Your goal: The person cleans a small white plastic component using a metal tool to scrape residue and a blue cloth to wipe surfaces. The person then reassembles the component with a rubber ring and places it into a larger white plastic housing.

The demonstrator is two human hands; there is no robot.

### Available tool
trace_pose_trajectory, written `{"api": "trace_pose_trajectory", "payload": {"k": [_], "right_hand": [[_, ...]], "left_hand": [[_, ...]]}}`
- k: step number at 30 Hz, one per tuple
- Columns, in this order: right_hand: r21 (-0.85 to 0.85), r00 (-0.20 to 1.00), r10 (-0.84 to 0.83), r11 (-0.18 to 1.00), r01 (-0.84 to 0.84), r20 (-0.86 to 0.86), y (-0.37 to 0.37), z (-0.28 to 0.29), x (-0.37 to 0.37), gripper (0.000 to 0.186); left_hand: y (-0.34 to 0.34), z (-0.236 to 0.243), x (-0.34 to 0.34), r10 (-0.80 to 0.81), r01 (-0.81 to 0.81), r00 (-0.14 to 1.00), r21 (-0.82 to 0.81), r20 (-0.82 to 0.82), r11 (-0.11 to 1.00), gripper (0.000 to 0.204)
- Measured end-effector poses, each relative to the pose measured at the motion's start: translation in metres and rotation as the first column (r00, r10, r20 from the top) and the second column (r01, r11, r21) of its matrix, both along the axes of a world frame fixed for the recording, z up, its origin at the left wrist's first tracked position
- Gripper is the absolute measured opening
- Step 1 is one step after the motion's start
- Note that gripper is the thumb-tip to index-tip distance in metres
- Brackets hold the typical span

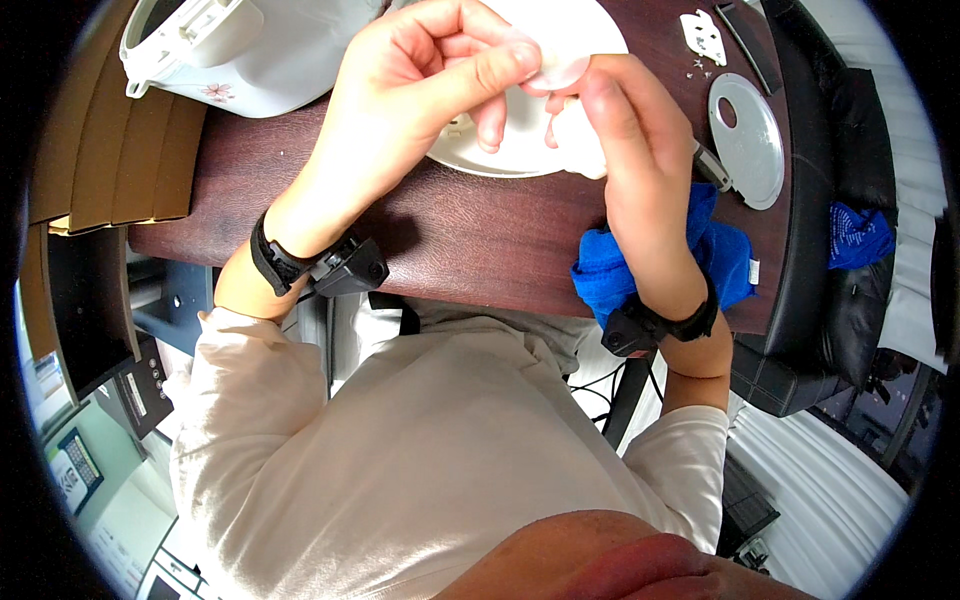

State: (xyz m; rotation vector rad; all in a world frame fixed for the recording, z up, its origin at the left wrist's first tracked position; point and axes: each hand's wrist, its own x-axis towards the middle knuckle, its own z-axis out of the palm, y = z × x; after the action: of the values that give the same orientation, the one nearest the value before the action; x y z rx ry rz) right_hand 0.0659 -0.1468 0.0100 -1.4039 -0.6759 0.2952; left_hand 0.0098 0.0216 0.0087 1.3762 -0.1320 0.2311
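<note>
- Head view shows both hands raised over the far half of a dark brown wooden table [480,240], pinching one small thing between them.
- That thing is a thin, translucent white round disc [562,70], like a soft gasket; it is held in the air above a large white round plastic lid [520,140] that lies on the table near its far edge.
- The left hand [420,90] closes thumb and forefinger on the left edge of the disc; its other fingers curl underneath, toward the lid.
- The right hand [630,140] grips the disc's right edge with thumb against fingertips, a tight pinch, and seems also to hold a white lump below the disc; what that lump is I cannot tell.
- Each wrist wears a black strap with a small black box on it.
- A crumpled blue cloth [720,250] lies at the near right corner of the table, partly under the right forearm.
- A flat round silver metal plate [748,140] with a small hole lies near the right edge, well apart from the hands.
- A small white plastic bracket [703,36] with a few tiny screws beside it sits at the far right corner.
- A white rice cooker body [230,50] with a pink flower print stands at the far left corner, beside flat brown cardboard [120,160].
</note>
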Motion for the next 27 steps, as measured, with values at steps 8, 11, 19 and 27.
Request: {"api": "trace_pose_trajectory", "payload": {"k": [8,11,19,27], "right_hand": [[0.079,0.976,-0.150,0.987,0.139,0.156,-0.006,-0.002,0.005,0.012],[0.129,0.994,-0.086,0.989,0.078,0.062,-0.007,-0.005,0.010,0.011],[0.090,0.997,-0.075,0.993,0.078,-0.037,-0.006,-0.006,0.007,0.012],[0.128,0.978,-0.187,0.976,0.175,0.091,-0.004,-0.004,0.006,0.011]], "left_hand": [[0.004,0.006,-0.002,0.211,-0.212,0.976,0.022,0.060,0.977,0.015],[0.006,0.006,-0.001,0.170,-0.170,0.985,0.022,0.037,0.985,0.015],[-0.004,0.003,-0.002,0.089,-0.088,0.996,0.086,-0.002,0.992,0.014],[-0.005,0.003,-0.003,0.079,-0.079,0.997,0.067,0.004,0.995,0.013]]}}
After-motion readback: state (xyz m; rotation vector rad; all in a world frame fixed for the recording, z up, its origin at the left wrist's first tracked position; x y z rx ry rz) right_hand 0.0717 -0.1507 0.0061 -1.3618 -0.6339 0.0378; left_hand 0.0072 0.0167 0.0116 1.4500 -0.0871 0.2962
